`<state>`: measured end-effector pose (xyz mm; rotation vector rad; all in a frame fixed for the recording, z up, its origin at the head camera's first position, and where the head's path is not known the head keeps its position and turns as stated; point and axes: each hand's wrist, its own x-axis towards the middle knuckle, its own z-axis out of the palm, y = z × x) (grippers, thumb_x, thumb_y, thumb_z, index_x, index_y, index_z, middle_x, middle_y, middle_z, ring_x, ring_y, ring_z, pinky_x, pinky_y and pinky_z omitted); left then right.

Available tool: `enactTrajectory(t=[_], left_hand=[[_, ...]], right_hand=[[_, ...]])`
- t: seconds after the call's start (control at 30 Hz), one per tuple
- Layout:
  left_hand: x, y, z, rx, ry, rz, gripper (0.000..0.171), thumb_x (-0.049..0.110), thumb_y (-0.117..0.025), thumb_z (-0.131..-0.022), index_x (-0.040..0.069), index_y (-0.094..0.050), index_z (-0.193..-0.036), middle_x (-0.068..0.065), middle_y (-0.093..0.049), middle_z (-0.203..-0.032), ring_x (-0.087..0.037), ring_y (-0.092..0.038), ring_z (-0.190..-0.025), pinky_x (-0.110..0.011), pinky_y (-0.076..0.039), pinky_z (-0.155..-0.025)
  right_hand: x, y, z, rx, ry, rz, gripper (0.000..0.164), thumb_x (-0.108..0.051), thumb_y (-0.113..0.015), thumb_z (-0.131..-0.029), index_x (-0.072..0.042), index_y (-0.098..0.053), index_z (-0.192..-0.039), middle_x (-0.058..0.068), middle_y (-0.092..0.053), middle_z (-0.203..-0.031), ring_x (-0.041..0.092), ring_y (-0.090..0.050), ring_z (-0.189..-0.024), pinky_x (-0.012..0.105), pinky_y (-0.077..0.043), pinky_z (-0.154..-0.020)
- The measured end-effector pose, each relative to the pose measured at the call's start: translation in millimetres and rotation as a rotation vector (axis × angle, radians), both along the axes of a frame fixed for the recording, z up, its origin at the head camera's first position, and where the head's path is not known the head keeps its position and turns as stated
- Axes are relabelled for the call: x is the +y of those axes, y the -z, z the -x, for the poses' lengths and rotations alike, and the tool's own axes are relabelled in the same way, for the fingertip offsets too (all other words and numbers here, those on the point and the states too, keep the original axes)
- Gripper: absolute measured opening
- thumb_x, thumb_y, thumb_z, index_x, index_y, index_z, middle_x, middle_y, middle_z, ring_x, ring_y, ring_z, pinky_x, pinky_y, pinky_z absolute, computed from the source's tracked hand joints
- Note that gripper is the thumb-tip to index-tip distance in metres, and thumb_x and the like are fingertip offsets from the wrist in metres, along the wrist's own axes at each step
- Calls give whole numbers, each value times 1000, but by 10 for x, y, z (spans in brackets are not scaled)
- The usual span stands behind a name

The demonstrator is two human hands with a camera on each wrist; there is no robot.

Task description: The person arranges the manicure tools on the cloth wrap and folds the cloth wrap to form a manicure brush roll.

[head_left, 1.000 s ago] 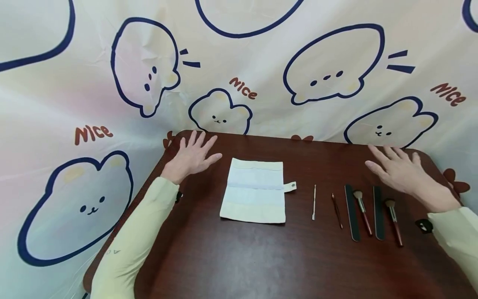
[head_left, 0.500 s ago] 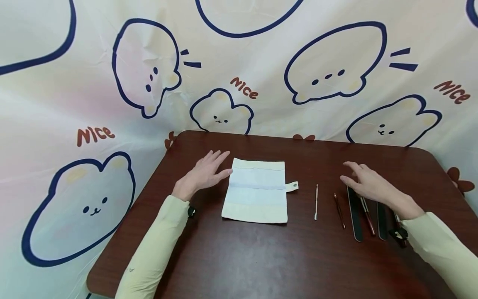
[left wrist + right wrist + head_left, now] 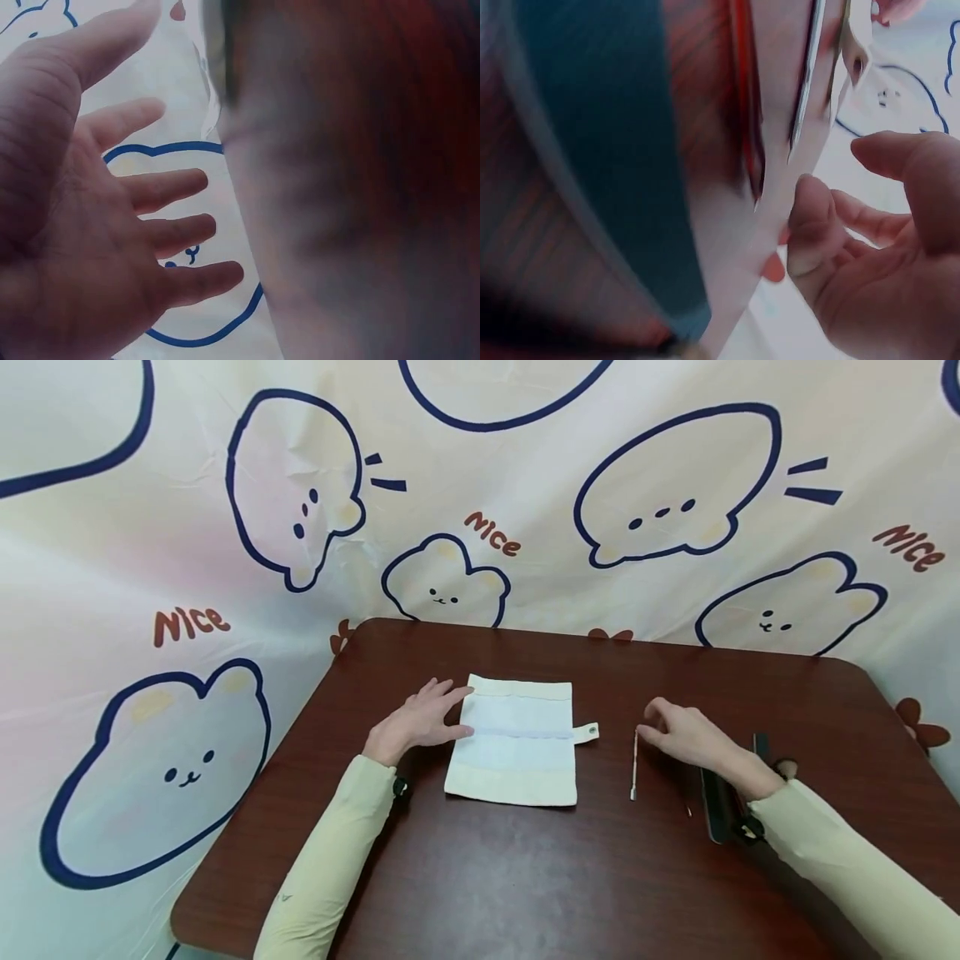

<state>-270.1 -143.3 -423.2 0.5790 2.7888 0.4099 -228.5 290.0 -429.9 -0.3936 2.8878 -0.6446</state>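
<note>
An unfolded cream-and-white cloth pouch point(image 3: 510, 743) with a snap strap point(image 3: 587, 733) lies flat on the table. My left hand point(image 3: 420, 720) is at its left edge, thumb and fingertips over the edge; whether they touch it I cannot tell. In the left wrist view the fingers of the left hand point(image 3: 127, 217) look extended. My right hand point(image 3: 690, 737) hovers by the top end of a thin metal cuticle pusher point(image 3: 633, 772). In the right wrist view a gap shows between thumb and forefinger of the right hand point(image 3: 885, 240), and the cuticle pusher point(image 3: 807, 82) lies apart from them.
Under the right forearm lie a dark nail file point(image 3: 715, 810), a second file point(image 3: 761, 746) and a brush point(image 3: 786, 767), partly hidden. A slim red-brown tool point(image 3: 750, 112) is mostly covered in the head view. A printed cloth backdrop point(image 3: 540, 485) borders the brown table point(image 3: 510, 877).
Both hands have come inward from the table's far sides. The left hand moved right to the pouch; the right hand moved left, past the brushes and files, to the cuticle pusher.
</note>
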Motion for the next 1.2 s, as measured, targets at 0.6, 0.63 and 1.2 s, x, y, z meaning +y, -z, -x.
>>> enactTrajectory(t=[0.6, 0.63, 1.2], left_hand=[[-44, 2, 56, -213, -1, 54, 81, 47, -67, -90, 28, -25, -157, -17, -8, -166, -42, -1, -152, -65, -19, -117], [-46, 3, 61, -225, -5, 49, 81, 47, -67, -90, 28, -25, -157, -17, -7, -166, -42, 0, -152, -64, -19, -117], [-25, 17, 49, -240, -19, 36, 79, 45, -68, -90, 28, -28, -156, -16, -8, -166, -41, -2, -153, -65, -15, -118]], right_hand=[[-240, 36, -27, -131, 42, -118, 34, -34, -62, -95, -3, -54, -105, 6, -54, -70, 17, -51, -54, 30, -41, -49], [-242, 38, -29, -139, 48, -115, 33, -33, -62, -95, -3, -54, -106, 7, -54, -71, 18, -51, -53, 30, -42, -48], [-377, 6, -3, -138, 13, -166, 16, -20, -65, -90, -9, -57, -82, 4, -57, -72, 17, -52, -56, 28, -39, -52]])
